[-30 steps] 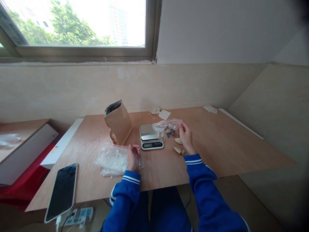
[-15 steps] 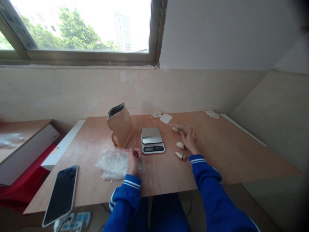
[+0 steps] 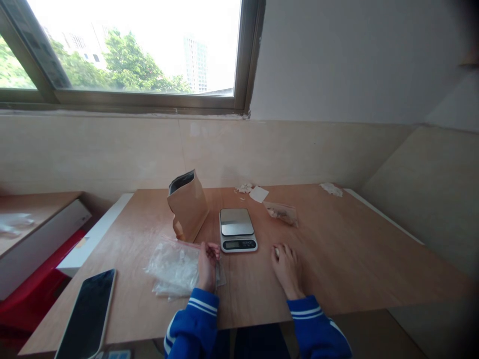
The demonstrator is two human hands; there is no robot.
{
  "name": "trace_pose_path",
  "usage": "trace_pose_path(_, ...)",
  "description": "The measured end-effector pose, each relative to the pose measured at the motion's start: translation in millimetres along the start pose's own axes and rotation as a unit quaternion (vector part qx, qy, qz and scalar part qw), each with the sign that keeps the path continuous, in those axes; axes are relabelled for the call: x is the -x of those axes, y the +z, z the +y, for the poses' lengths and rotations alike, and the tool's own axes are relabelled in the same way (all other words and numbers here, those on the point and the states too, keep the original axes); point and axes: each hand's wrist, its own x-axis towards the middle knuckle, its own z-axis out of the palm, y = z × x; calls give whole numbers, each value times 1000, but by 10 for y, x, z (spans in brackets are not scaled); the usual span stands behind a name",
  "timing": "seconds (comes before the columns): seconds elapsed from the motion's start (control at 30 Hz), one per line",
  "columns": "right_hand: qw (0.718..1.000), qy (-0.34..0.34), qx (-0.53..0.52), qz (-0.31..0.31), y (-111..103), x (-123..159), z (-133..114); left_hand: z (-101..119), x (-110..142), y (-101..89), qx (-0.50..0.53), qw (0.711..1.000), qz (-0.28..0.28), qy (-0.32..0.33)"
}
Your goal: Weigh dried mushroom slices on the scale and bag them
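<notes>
My right hand [image 3: 287, 267] is curled over the table to the right of the digital scale [image 3: 237, 227]. Under its fingers a small pale cream-coloured piece [image 3: 277, 253] shows in part; whatever else lies beneath the palm is hidden. On its side, my left hand [image 3: 208, 262] rests against a pile of clear zip bags [image 3: 174, 267], fingers loosely bent and no object seen in them. The scale's steel plate is bare. Beyond my right hand lies a clear zip bag with pale pieces inside [image 3: 282, 213].
An opened brown paper pouch [image 3: 190, 209] stands left of the scale. White paper [image 3: 258, 194] and crumpled scraps [image 3: 244, 188] lie at the back, with another crumpled scrap [image 3: 331, 189] further right. A tablet [image 3: 88, 314] lies at the front left edge.
My right hand has moved back toward me from the filled zip bag and now covers the loose pale pieces. The left hand stays put. The view has tilted up slightly.
</notes>
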Motion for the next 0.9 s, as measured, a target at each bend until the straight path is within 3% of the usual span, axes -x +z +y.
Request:
trace_pose_path(0.13,998,-20,-45,42,46,99,-17,1,5,4,4,1000,4,1)
trace_pose_path(0.3,989,21,-133,53,61,34,-34,1,10,21,5,1000,7,-2)
trace_pose_path(0.43,974,27,-221,45,-92,-281,-306,6,5,31,7,1000,8,-5)
trace_pose_path(0.53,976,-32,-216,18,-152,-670,-649,12,1,30,7,1000,9,-5)
trace_pose_path(0.73,966,-101,-237,-34,184,-1383,-1197,11,11,28,7,1000,5,-2)
trace_pose_path(0.9,957,-119,-264,-18,461,-1487,-1228,-2,4,31,13,1000,2,-2)
